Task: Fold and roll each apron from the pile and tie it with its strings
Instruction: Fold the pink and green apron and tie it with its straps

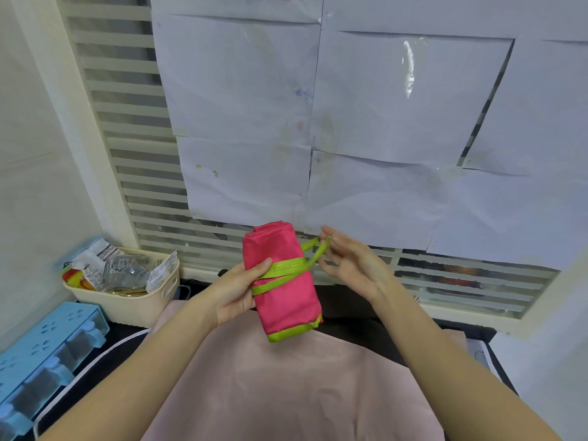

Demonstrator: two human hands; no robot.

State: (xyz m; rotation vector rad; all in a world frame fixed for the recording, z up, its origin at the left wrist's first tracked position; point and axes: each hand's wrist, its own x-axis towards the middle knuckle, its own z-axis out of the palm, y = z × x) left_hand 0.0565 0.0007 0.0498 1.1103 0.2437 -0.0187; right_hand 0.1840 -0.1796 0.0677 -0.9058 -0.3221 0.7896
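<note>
A pale pink cloth (286,386) lies nearest. Above it, the left hand (237,291) grips the soft, light pink apron roll (286,300). The right hand (350,265) pinches its thin green string (313,249); hold there.

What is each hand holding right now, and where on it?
The left hand grips the rolled pink apron around its middle, thumb on the wrapped green strings. The right hand pinches a string loop beside the roll.

Rolled pink apron (284,281) in left hand (237,291), green string (313,249) in right hand (348,265).
</note>
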